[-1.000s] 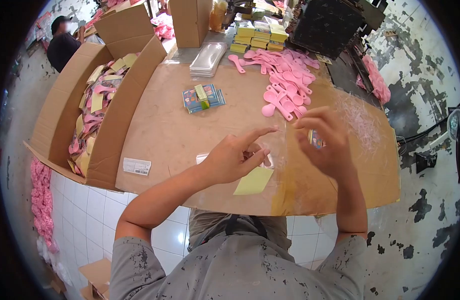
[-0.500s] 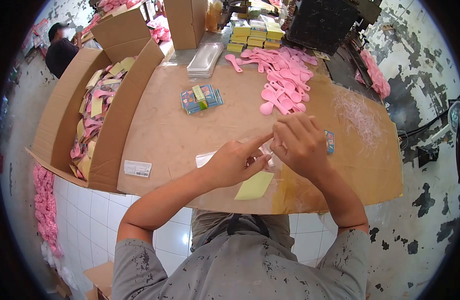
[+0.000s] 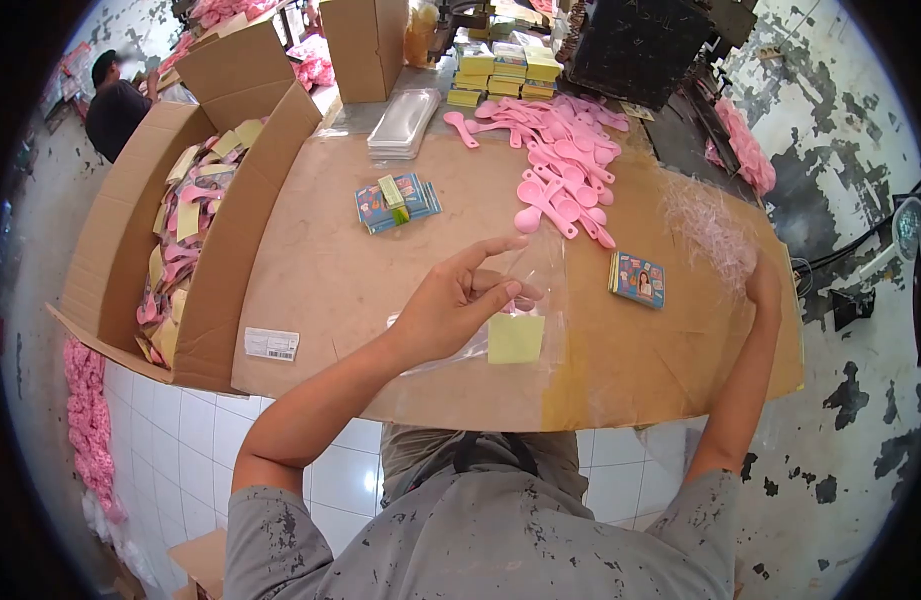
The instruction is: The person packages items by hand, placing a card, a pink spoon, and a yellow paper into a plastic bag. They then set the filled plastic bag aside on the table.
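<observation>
My left hand point(image 3: 470, 300) is closed in a pinch on a clear plastic bag point(image 3: 552, 262), its index finger stretched out. A pale yellow card point(image 3: 515, 338) shows just below the fingertips; whether it lies inside the bag I cannot tell. Over at the right, my right hand point(image 3: 764, 280) touches the edge of a pile of thin clear plastic strips point(image 3: 712, 232); its fingers are mostly hidden. A small stack of printed blue cards point(image 3: 637, 279) lies between the two hands. Pink plastic scoops point(image 3: 570, 165) are heaped beyond them.
An open carton point(image 3: 242, 225) of pink scoops and yellow cards stands at left. Banded blue cards point(image 3: 395, 203), clear plastic sleeves point(image 3: 404, 125) and yellow-edged card stacks point(image 3: 505, 70) sit farther back. A black machine point(image 3: 635, 45) stands behind the scoops. Another person point(image 3: 118, 110) is at far left.
My right hand has left my left hand and moved right to the plastic strips, uncovering the blue card stack. My left hand keeps hold of the bag; the yellow card has straightened.
</observation>
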`<action>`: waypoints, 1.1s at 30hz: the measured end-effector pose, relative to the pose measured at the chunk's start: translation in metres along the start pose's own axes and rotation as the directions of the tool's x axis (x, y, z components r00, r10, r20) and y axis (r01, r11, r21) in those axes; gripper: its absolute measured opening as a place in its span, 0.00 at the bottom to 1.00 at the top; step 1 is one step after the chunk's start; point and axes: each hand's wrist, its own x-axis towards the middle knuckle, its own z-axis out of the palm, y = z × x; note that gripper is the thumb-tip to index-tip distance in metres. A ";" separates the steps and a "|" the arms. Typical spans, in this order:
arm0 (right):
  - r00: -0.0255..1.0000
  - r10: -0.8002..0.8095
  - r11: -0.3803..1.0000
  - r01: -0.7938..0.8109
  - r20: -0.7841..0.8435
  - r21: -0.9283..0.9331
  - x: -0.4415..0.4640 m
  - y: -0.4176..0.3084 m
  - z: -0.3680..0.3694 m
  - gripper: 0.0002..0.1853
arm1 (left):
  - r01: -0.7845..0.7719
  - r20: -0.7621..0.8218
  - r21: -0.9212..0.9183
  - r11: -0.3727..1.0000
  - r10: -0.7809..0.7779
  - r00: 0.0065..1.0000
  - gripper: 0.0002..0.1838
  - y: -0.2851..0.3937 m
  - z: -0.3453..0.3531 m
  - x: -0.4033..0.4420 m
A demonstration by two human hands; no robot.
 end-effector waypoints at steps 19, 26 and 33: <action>0.941 -0.229 0.226 -0.198 0.249 0.954 0.033 -0.067 -0.174 0.17 | 0.129 -0.043 -0.144 0.981 -0.136 0.990 0.16 -0.014 -0.004 0.009; 0.995 -0.100 0.957 0.094 0.010 0.274 0.043 -0.031 -0.089 0.22 | 0.131 -0.066 -0.038 0.991 -0.133 0.989 0.14 -0.010 -0.005 0.007; 0.933 -0.056 0.439 -0.297 0.356 0.848 0.048 -0.061 -0.158 0.13 | 0.160 -0.110 -0.011 0.987 -0.160 0.981 0.15 -0.010 -0.006 0.006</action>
